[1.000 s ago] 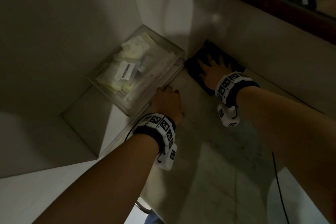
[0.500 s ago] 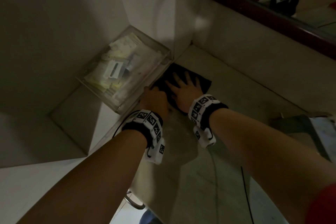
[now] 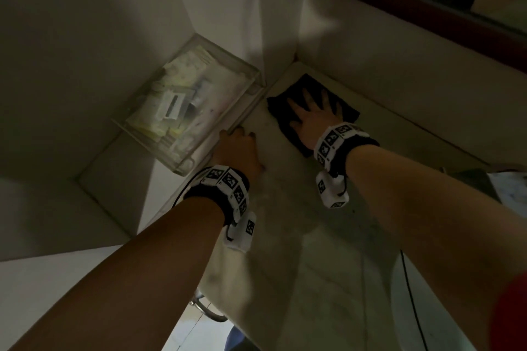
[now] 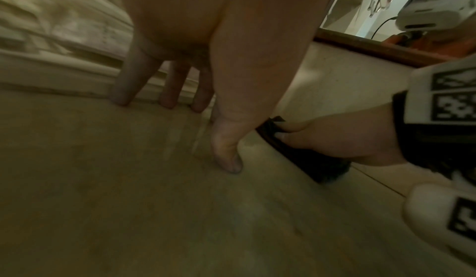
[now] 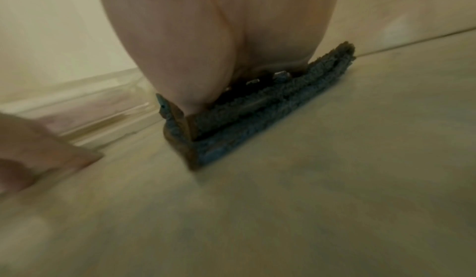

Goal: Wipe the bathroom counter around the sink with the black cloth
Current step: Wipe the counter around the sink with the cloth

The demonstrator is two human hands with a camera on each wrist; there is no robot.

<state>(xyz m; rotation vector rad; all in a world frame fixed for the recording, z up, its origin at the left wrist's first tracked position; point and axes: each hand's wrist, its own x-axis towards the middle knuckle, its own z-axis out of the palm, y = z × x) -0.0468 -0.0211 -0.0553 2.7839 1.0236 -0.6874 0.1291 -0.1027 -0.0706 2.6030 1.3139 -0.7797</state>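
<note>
holding blurred packets, a clear box (image 3: 196, 105) sits beside the counter (image 3: 328, 251); right hand (image 3: 312, 120) spread flat on black cloth (image 3: 285, 105), left hand (image 3: 239, 151) fingertips resting nearby.

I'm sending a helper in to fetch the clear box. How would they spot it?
Find the counter corner below the mirror. Just left, a ledge holds the clear box, by the left hand. It alone is see-through, showing pale packets.

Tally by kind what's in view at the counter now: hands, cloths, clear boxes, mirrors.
Hands: 2 (left hand, right hand)
Cloths: 1 (black cloth)
Clear boxes: 1 (box)
Mirrors: 1 (mirror)
Total: 5
</note>
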